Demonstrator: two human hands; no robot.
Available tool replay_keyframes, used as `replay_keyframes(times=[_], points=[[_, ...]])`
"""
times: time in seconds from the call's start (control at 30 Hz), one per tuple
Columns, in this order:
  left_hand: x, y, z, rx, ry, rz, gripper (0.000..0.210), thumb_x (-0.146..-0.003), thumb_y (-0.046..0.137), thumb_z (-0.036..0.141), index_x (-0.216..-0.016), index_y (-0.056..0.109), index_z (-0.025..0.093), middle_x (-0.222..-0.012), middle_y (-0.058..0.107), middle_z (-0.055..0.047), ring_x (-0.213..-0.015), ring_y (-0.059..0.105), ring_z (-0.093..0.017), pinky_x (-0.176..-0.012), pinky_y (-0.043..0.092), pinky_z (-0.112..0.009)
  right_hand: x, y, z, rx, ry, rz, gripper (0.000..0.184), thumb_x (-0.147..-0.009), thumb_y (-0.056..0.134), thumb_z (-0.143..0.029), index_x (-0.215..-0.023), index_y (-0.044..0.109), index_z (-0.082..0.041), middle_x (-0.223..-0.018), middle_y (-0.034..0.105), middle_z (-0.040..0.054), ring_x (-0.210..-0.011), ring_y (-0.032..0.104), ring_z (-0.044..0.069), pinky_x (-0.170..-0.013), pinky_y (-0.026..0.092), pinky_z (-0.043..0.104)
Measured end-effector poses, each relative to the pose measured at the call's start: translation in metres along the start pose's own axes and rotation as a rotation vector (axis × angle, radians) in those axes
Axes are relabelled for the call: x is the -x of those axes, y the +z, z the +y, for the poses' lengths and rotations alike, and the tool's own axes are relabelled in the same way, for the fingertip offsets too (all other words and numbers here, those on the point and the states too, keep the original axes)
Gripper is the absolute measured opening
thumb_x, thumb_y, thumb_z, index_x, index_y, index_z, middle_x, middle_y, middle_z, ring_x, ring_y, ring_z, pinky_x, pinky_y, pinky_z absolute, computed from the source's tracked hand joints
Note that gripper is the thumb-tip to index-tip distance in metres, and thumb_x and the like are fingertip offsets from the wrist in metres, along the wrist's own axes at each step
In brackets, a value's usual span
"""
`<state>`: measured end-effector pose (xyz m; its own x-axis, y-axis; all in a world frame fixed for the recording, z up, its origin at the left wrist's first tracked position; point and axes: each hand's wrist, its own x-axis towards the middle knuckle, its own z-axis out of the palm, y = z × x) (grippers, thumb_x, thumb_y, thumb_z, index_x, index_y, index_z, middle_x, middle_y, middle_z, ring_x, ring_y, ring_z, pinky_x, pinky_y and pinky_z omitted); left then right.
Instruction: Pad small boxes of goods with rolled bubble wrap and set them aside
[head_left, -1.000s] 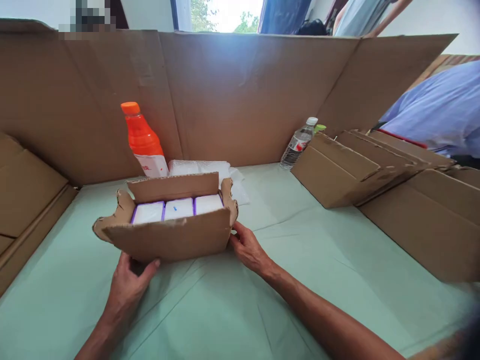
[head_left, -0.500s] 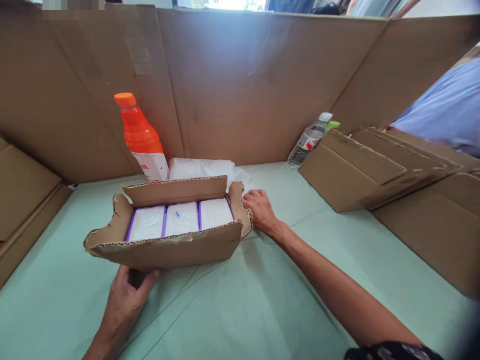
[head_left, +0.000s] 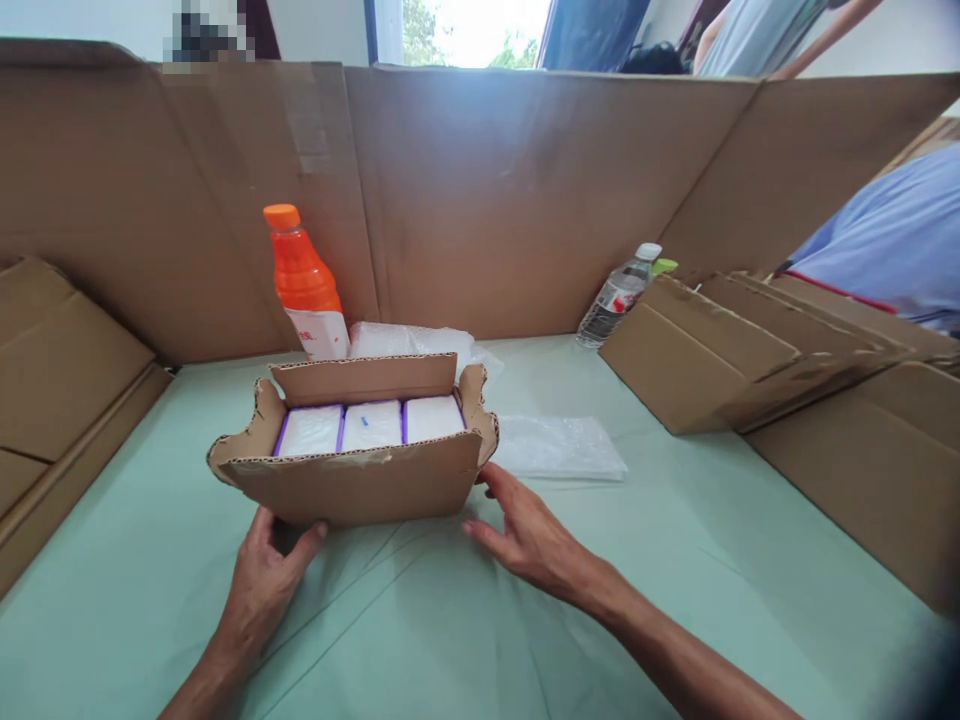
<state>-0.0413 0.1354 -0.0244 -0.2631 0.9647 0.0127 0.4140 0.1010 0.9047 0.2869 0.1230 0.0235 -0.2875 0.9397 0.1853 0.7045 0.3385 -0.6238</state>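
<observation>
At both lower ends, your probably stiff cardboard tray (head_left: 360, 488) is best held, with your right hand (head_left: 541, 538) spread, thumb apart from fingers, your left hand (head_left: 264, 578) indeterminable in grip.

No legible text, orange bottle (head_left: 306, 285) and clear bottle (head_left: 618, 298) labelled, print too small

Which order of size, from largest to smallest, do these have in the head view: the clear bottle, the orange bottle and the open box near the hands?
1. Open box
2. Orange bottle, base hidden
3. Clear bottle
</observation>
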Motion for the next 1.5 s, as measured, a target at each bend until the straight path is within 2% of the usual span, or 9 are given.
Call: replay_keyframes(times=[0.27, 0.43, 0.57, 0.73, 0.9, 1.03, 1.13, 1.33, 1.5], points=[[-0.039, 0.033, 0.021, 0.112, 0.104, -0.083, 0.053, -0.071, 0.072, 0.048, -0.113, 0.059, 0.017, -0.107, 0.07, -0.008, -0.102, 0.064, -0.027, -0.089, 0.05, -0.038, -0.05, 0.012, 0.014, -0.18, 0.177, 0.159, 0.052, -0.083, 0.058, -0.029, -0.134, 0.055, -0.019, -0.119, 0.07, 0.012, -0.102, 0.067, 0.027, -0.085, 0.056, 0.043], [-0.061, 0.062, 0.023, 0.21, 0.127, -0.089, 0.062, -0.076, 0.068, 0.045, -0.129, 0.052, 0.017, -0.124, 0.065, -0.012, -0.115, 0.062, -0.026, -0.101, 0.048, -0.04, -0.049, 0.001, 0.046, -0.119, 0.16, 0.191, 0.058, -0.085, 0.056, -0.031, -0.142, 0.05, -0.018, -0.135, 0.064, 0.0135, -0.118, 0.064, 0.028, -0.095, 0.054, 0.046], [-0.04, 0.058, 0.008, 0.285, 0.051, -0.049, 0.081, -0.08, 0.065, 0.045, -0.148, 0.031, 0.016, -0.139, 0.054, -0.019, -0.124, 0.06, -0.026, -0.108, 0.046, -0.046, -0.024, -0.009, 0.072, 0.188, 0.112, 0.184, 0.051, -0.088, 0.058, -0.036, -0.136, 0.058, -0.018, -0.14, 0.061, 0.0153, -0.128, 0.057, 0.032, -0.102, 0.048, 0.051], [0.018, 0.038, -0.02, 0.315, 0.005, -0.083, 0.078, -0.079, 0.072, 0.046, -0.146, 0.04, 0.022, -0.141, 0.055, -0.018, -0.13, 0.057, -0.031, -0.112, 0.045, -0.052, -0.002, -0.013, 0.083, 0.513, 0.007, 0.104, 0.022, -0.094, 0.053, -0.022, -0.101, 0.074, -0.019, -0.119, 0.072, 0.0119, -0.11, 0.065, 0.031, -0.088, 0.05, 0.046], [0.048, 0.02, -0.03, 0.29, -0.019, -0.168, 0.066, -0.079, 0.072, 0.047, -0.136, 0.052, 0.021, -0.139, 0.059, -0.018, -0.127, 0.06, -0.032, -0.106, 0.05, -0.051, 0.03, -0.009, 0.046, 0.483, -0.115, 0.21, 0.019, -0.097, 0.052, -0.019, -0.093, 0.07, -0.02, -0.101, 0.076, 0.0092, -0.094, 0.069, 0.026, -0.079, 0.05, 0.041], [0.04, 0.011, -0.016, 0.28, -0.041, -0.131, 0.071, -0.075, 0.073, 0.05, -0.135, 0.051, 0.02, -0.139, 0.058, -0.019, -0.123, 0.062, -0.033, -0.101, 0.053, -0.051, 0.041, 0.014, -0.014, 0.275, -0.284, 0.149, 0.017, -0.095, 0.055, -0.017, -0.105, 0.069, -0.02, -0.105, 0.075, 0.0085, -0.093, 0.069, 0.023, -0.08, 0.052, 0.04], [0.024, 0.008, 0.001, 0.262, -0.022, -0.104, 0.075, -0.074, 0.072, 0.051, -0.138, 0.048, 0.019, -0.146, 0.052, -0.02, -0.125, 0.06, -0.034, -0.101, 0.052, -0.051, 0.03, 0.023, -0.035, 0.156, -0.374, 0.143, 0.025, -0.095, 0.06, -0.027, -0.119, 0.066, -0.021, -0.118, 0.073, 0.0112, -0.102, 0.069, 0.026, -0.084, 0.053, 0.043], [-0.013, 0.014, 0.025, 0.274, 0.028, -0.089, 0.076, -0.076, 0.071, 0.044, -0.143, 0.043, 0.022, -0.155, 0.042, -0.018, -0.133, 0.052, -0.034, -0.104, 0.05, -0.05, -0.005, 0.001, 0.017, -0.083, 0.158, 0.366, 0.034, -0.094, 0.055, -0.033, -0.126, 0.061, -0.02, -0.124, 0.069, 0.0134, -0.103, 0.07, 0.024, -0.079, 0.058, 0.039], [-0.032, 0.043, 0.039, 0.334, 0.077, -0.109, 0.073, -0.073, 0.07, 0.038, -0.14, 0.045, 0.019, -0.146, 0.051, -0.017, -0.128, 0.056, -0.031, -0.101, 0.052, -0.046, -0.039, 0.012, 0.043, -0.221, 0.202, 0.235, 0.062, -0.083, 0.058, -0.033, -0.142, 0.047, -0.016, -0.135, 0.062, 0.0177, -0.114, 0.065, 0.028, -0.082, 0.058, 0.041]])
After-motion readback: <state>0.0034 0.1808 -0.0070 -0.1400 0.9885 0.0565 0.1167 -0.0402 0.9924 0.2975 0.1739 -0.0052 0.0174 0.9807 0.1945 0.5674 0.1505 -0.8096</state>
